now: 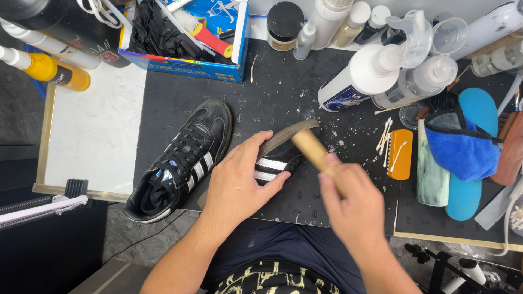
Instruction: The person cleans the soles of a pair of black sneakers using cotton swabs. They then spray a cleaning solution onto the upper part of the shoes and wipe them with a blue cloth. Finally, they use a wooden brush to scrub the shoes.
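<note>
- Right now the left hand (235, 182) clamps down over a black sneaker (278, 158) turned on its side near the front edge of the table (283, 81), fingers curled around its upper.
- Opposite it, the right hand (354, 209) is closed around a wooden-handled brush (311, 149), its handle angled in against the sneaker's greyish sole; the brush head itself is blurred.
- By the look of it, cleaning is mid-way: the held sneaker is under the brush, and white flecks lie scattered on the dark mat (338, 136) just beyond it.
- Its mate, the second black sneaker (182, 160), sits upright to the left, laced, white stripes bright, apart from both hands; whether it is finished I cannot tell.
- Looks-wise, the held sneaker shows black leather, three white stripes, and a sole edge worn dull.
</note>
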